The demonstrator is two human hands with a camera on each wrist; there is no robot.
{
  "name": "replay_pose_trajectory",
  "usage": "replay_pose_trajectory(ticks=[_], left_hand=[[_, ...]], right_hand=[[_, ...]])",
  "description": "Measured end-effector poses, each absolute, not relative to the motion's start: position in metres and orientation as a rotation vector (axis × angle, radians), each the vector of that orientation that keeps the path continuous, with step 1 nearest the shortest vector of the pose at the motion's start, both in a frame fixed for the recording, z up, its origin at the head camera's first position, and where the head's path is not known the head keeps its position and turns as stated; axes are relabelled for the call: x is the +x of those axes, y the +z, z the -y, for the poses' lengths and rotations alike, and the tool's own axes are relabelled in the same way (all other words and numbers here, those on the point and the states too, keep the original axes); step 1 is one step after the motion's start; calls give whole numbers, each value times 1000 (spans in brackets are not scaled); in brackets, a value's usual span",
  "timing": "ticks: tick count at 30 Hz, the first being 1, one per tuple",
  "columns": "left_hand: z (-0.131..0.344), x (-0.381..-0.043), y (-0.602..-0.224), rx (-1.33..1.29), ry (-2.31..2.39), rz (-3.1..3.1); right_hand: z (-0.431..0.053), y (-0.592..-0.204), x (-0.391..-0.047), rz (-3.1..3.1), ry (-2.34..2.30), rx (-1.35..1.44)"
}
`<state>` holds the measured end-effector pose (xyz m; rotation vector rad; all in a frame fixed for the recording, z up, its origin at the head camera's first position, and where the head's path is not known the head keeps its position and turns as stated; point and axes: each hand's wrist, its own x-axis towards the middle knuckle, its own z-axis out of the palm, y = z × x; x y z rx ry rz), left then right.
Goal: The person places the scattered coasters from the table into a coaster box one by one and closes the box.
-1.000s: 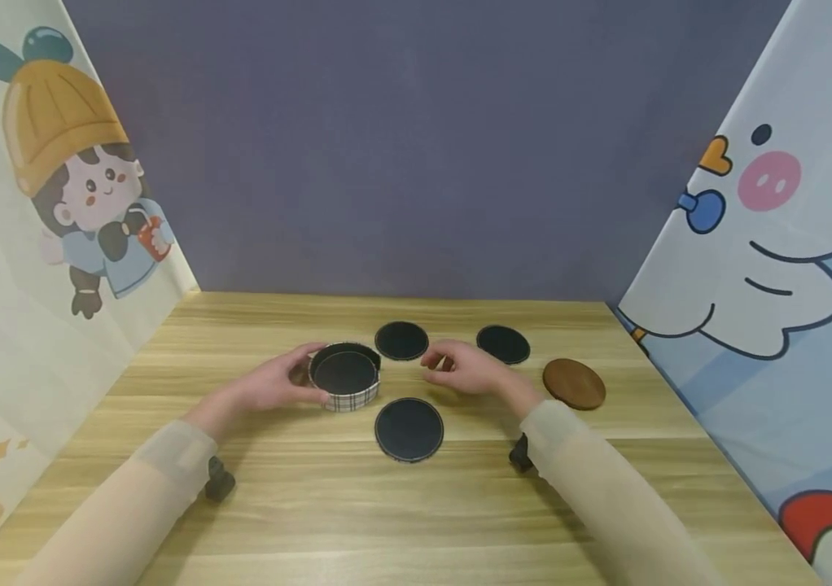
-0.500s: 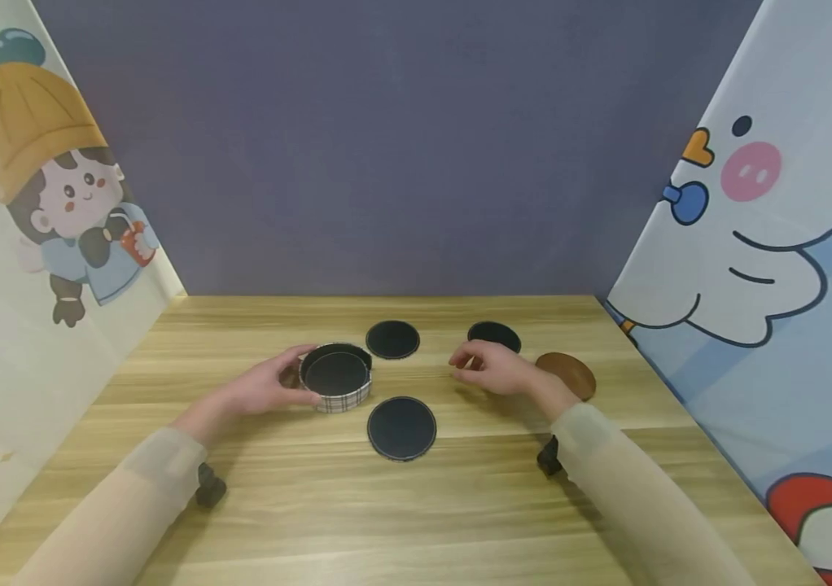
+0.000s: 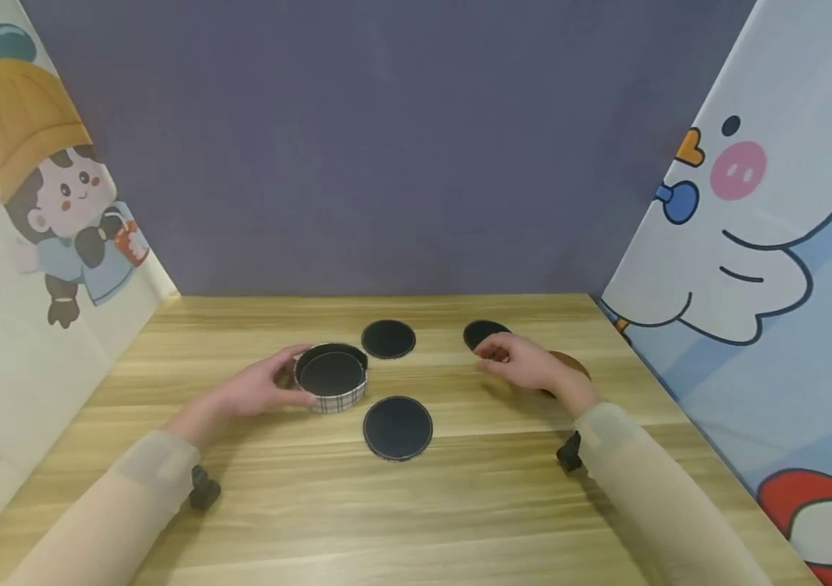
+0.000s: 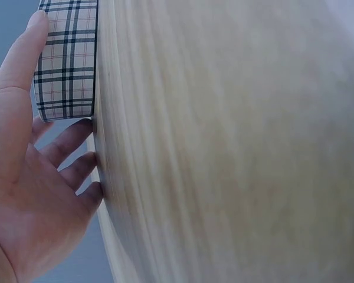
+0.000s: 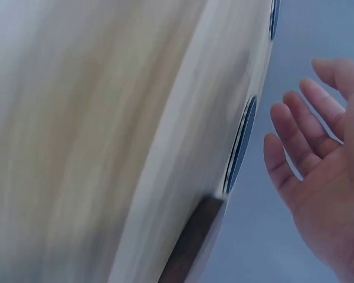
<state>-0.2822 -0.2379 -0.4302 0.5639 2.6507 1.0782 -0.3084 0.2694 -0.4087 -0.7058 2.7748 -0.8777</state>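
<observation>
My left hand (image 3: 258,387) grips the left side of a low round coaster holder (image 3: 331,377), thumb at the front and fingers behind. Outside it is plaid, inside black, with a notch at its right rim. The plaid wall (image 4: 66,65) fills the upper corner of the left wrist view. My right hand (image 3: 526,362) hovers above the table with fingers loosely bent and nothing held. Just beyond its fingertips lies a round black coaster (image 3: 484,332), partly covered by the hand. Under and behind the wrist a brown round disc (image 3: 574,364) shows only in part.
Two more black coasters lie flat on the wooden table (image 3: 357,521): one at the back centre (image 3: 388,338), one nearer the front (image 3: 397,428). A dark panel (image 3: 387,163) stands behind the table, with printed panels on both sides.
My right hand has moved right, from beside the back centre coaster to the back right coaster, and now overlaps the brown disc. My left hand stays at the holder; the view shifts slightly.
</observation>
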Motion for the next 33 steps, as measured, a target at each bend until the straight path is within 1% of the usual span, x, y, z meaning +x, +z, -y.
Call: replay_pose_trajectory(ticks=[8,16,24,29,33], left_hand=[[237,-285,-430,579,1075,-2649],[236,-283,-428,583,1092,-2642],[235,-285,-428,574,1090,-2638],[235,-285,-429,564,1083,-2638],[235,-286,-429,572,1078,-2641]], right_hand=[[-297,-413,-328,-2857,-893,-639],[-310,-412,-352,-2882,-866,-542],[-307,-413,-369,-2821,-887,-582],[-301,-417,-378,-2801,-773,-620],[-298,-421,-383,-2799,-665,-587]])
